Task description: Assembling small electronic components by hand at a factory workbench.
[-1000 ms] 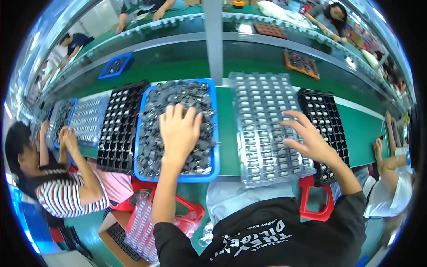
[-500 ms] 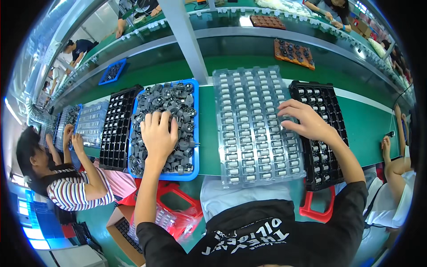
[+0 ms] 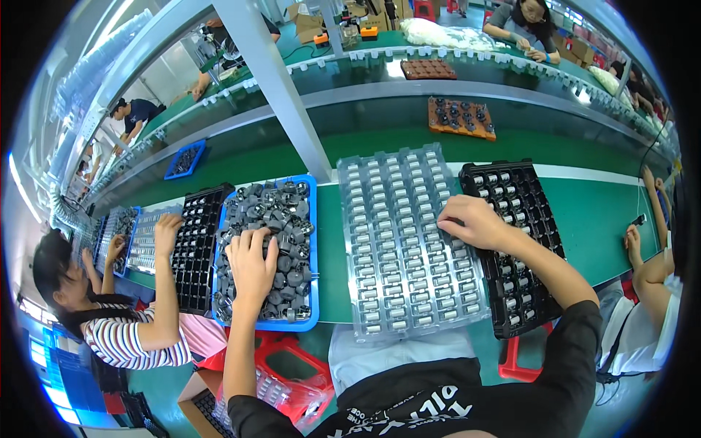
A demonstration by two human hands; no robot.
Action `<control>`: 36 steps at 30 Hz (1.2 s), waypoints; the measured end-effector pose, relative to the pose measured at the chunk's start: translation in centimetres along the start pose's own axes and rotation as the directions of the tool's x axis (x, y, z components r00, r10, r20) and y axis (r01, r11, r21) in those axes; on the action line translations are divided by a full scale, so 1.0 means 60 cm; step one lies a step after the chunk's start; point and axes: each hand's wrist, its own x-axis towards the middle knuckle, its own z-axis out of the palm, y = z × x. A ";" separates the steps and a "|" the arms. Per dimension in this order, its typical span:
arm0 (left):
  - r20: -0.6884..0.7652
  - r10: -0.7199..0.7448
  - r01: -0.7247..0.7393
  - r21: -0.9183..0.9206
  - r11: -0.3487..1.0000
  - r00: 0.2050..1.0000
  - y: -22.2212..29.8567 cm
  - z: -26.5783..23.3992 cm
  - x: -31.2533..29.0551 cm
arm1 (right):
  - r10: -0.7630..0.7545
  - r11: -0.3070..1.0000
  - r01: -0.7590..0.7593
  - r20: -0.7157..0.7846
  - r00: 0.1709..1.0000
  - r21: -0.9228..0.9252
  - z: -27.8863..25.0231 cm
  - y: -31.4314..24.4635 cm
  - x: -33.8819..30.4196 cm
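The left hand [image 3: 252, 264] lies loosely curled over round grey parts [image 3: 294, 257]; the right hand [image 3: 473, 223], narrowly bunched, over a clear plastic tray [image 3: 355, 298]; any hold is unclear.

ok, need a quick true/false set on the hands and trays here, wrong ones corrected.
1. The left hand is over the rectangular blue plastic tray heaped with grey round parts. True.
2. The right hand is over that blue tray too. False: its fingertips are over the clear plastic tray with rows of silvery cylinders.
3. The clear tray lies between the blue tray and the black plastic compartment tray to its right. True.
4. Every compartment of that right-hand black tray is filled. False: some are empty.
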 end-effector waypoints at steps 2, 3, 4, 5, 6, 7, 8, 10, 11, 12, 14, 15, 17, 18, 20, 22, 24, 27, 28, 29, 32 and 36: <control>-0.032 -0.009 0.007 -0.042 0.999 0.999 -0.001 -0.003 0.001 | 0.088 0.996 -0.091 -0.158 0.984 -0.009 0.023 -0.008 0.003; -0.055 -0.011 0.006 -0.092 0.996 0.998 -0.002 -0.004 0.003 | 0.093 0.995 -0.096 -0.246 0.965 0.000 0.031 -0.014 0.004; -0.082 0.022 -0.032 -0.115 0.993 0.996 -0.005 0.001 0.005 | 0.098 0.995 -0.104 -0.260 0.961 -0.007 0.035 -0.013 0.000; -0.079 0.013 -0.022 -0.112 0.993 0.997 -0.006 0.003 0.007 | 0.046 0.998 -0.059 -0.280 0.959 -0.036 0.039 -0.008 -0.002; -0.070 0.005 -0.012 -0.110 0.994 0.998 -0.009 0.006 0.006 | 0.000 0.998 -0.019 -0.297 0.955 -0.062 0.043 -0.008 -0.004; -0.079 0.003 -0.012 -0.109 0.994 0.997 -0.011 0.008 0.005 | -0.015 0.995 -0.014 -0.278 0.961 -0.102 0.042 -0.010 -0.006; -0.087 -0.016 0.004 -0.134 0.991 0.996 -0.014 0.009 0.005 | -0.032 0.992 -0.004 -0.282 0.959 -0.128 0.044 -0.014 -0.004; -0.098 -0.025 0.009 -0.162 0.987 0.995 -0.019 0.013 0.008 | -0.077 0.983 0.021 -0.305 0.949 -0.183 0.048 -0.019 -0.004; -0.075 -0.033 0.018 -0.186 0.982 0.997 -0.021 0.015 0.009 | -0.078 0.982 0.020 -0.310 0.947 -0.187 0.048 -0.017 -0.005; -0.052 -0.044 0.032 -0.209 0.977 0.998 -0.017 0.011 0.010 | -0.083 0.981 0.026 -0.297 0.951 -0.191 0.046 -0.013 -0.007; -0.045 -0.001 -0.008 -0.198 0.980 0.999 -0.011 -0.007 0.018 | -0.090 0.980 0.035 -0.281 0.955 -0.197 0.042 -0.016 -0.011; -0.131 0.095 -0.112 -0.125 0.986 0.987 0.006 -0.031 0.023 | -0.084 0.982 0.032 -0.279 0.957 -0.186 0.038 -0.018 -0.016; -0.157 0.140 -0.174 -0.224 0.959 0.978 0.038 -0.081 0.032 | -0.063 0.985 0.020 -0.247 0.967 -0.170 0.040 -0.015 -0.010; -0.017 0.050 -0.049 -0.633 0.773 0.999 0.071 -0.127 0.031 | -0.063 0.981 0.013 -0.254 0.965 -0.193 0.043 -0.014 -0.009; -0.083 0.144 -0.091 -0.994 0.055 0.986 0.160 -0.208 0.022 | -0.080 0.978 0.020 -0.286 0.955 -0.205 0.048 -0.012 -0.011; -0.407 0.205 -0.373 -0.909 -0.187 0.890 0.192 -0.241 0.002 | -0.093 0.981 0.036 -0.296 0.951 -0.190 0.041 -0.034 0.001; -0.412 0.142 -0.390 -0.907 -0.159 0.900 0.189 -0.241 -0.015 | -0.048 0.978 -0.011 -0.274 0.961 -0.210 0.038 -0.031 -0.003; -0.427 0.067 -0.417 -0.901 -0.122 0.902 0.216 -0.238 -0.065 | -0.052 0.975 -0.004 -0.248 0.967 -0.220 0.039 -0.039 0.007; -0.433 0.051 -0.427 -0.898 -0.102 0.900 0.223 -0.236 -0.066 | -0.076 0.979 0.022 -0.262 0.962 -0.203 0.045 -0.038 0.010; -0.441 0.037 -0.437 -0.896 -0.080 0.897 0.227 -0.235 -0.066 | -0.101 0.981 0.049 -0.280 0.955 -0.185 0.050 -0.038 0.014; -0.464 0.004 -0.464 -0.886 0.016 0.886 0.230 -0.238 -0.058 | -0.064 0.980 0.012 -0.261 0.963 -0.197 0.056 -0.042 0.007; -0.489 -0.002 -0.478 -0.852 0.212 0.872 0.231 -0.263 -0.054 | -0.073 0.983 0.024 -0.266 0.961 -0.183 0.053 -0.034 0.004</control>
